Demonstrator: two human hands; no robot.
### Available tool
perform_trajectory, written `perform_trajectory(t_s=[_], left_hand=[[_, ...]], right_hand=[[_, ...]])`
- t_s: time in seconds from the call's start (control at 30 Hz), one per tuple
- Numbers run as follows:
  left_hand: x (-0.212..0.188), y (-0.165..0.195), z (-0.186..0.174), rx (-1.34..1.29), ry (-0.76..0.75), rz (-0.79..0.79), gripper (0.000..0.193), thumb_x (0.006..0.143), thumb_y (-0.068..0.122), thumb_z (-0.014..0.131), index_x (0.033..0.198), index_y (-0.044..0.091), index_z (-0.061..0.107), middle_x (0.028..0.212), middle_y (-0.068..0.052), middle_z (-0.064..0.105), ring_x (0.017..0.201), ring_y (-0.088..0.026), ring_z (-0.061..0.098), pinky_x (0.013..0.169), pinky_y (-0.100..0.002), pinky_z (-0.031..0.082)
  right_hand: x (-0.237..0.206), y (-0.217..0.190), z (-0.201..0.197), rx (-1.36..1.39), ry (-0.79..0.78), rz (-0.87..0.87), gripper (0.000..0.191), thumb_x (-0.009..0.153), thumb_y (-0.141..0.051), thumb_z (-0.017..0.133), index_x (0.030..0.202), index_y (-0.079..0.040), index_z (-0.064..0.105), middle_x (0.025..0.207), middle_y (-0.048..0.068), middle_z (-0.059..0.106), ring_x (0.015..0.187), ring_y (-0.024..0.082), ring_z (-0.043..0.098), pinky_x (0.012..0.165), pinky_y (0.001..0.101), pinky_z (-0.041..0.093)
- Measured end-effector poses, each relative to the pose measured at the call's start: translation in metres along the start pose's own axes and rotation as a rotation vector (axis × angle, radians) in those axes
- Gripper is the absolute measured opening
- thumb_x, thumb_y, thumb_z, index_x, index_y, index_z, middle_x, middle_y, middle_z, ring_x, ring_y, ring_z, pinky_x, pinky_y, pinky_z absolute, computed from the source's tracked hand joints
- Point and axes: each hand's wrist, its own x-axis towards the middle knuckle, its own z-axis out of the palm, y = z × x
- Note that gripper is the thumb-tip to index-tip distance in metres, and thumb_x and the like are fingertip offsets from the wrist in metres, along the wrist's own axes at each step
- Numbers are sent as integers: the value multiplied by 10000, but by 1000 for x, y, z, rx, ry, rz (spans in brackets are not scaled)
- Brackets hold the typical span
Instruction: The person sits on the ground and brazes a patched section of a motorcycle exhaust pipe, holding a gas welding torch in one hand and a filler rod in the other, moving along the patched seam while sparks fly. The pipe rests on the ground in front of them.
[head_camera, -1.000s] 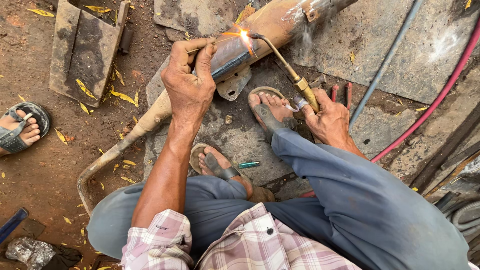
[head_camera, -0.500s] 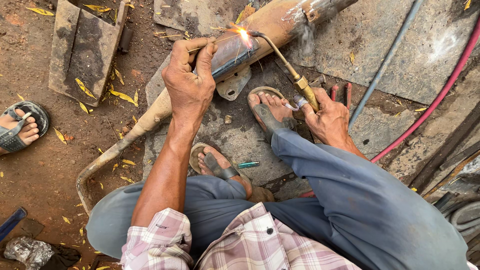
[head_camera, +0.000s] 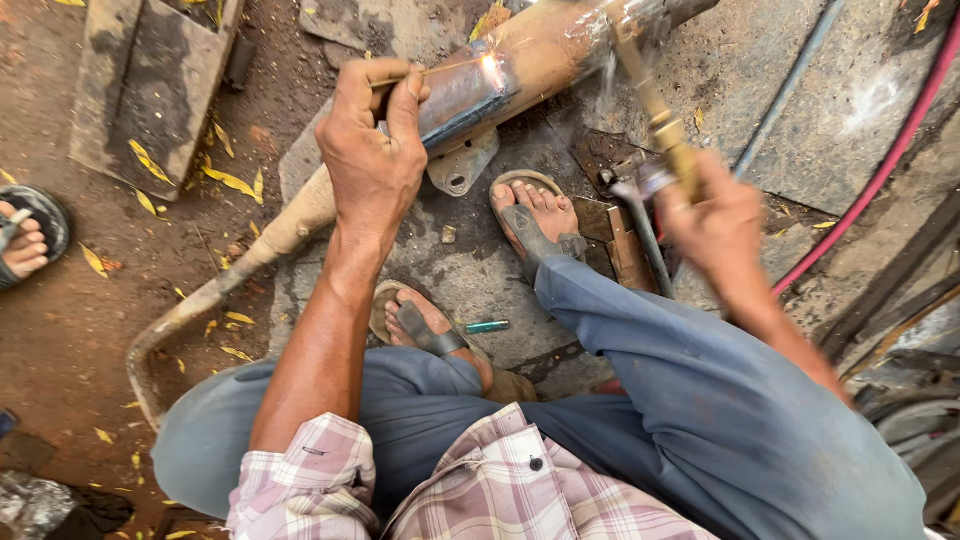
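I squat over a rusty exhaust pipe (head_camera: 540, 55) that lies across a concrete slab (head_camera: 470, 280). My left hand (head_camera: 375, 150) pinches a thin filler rod (head_camera: 440, 68) whose tip glows on the pipe's top. My right hand (head_camera: 715, 215) grips the brass gas torch (head_camera: 655, 105), its neck lifted up and to the right of the glowing spot. Thin smoke rises off the pipe near the torch neck. My two sandalled feet (head_camera: 535, 215) rest on the slab below the pipe.
Red hose (head_camera: 880, 170) and a grey hose (head_camera: 790, 85) run at the right. A rusty metal tray (head_camera: 150, 90) lies at top left. Another person's sandalled foot (head_camera: 25, 240) shows at the left edge. A small green lighter (head_camera: 487, 326) lies by my left foot.
My right hand lifted off the ground and swung the torch neck up and to the right, away from the weld spot. My left hand stays holding the rod on the pipe.
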Motion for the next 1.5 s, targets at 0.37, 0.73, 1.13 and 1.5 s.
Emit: perform_trajectory(t_s=[0.37,0.73,1.13,1.5], left_hand=[[13,-24,-9,-359,197,-99,64,1148,19,639,1191,-28,635,1051,-92,737,936,-144,766,836,-247,660],[14,-34,-11,-335,171,-73,78,1153,27,648,1199,-33,667,1087,-115,763,975,-151,787,864,-262,685],[15,-35,-9,-350,168,-89,98,1140,16,642,1224,-34,658,1139,-121,761,1051,-181,788,937,-302,697],[16,-33,-10,-384,207,-109,113,1131,27,644,1221,-38,668,1110,-116,769,985,-172,787,896,-290,690]], right_hand=[[58,-31,-53,-305,-493,109,384,1047,-489,618,1106,-114,684,567,50,531,427,182,464,391,386,384],[61,-17,-30,-376,-523,30,275,1022,-374,628,1143,-136,693,594,65,618,441,218,560,448,407,461],[64,-22,-29,-304,-444,-70,296,993,-331,660,1184,-108,700,703,109,694,568,262,666,567,423,516],[64,-25,-27,-314,-450,-70,330,998,-333,646,1234,-110,706,678,86,699,544,247,670,561,418,526]])
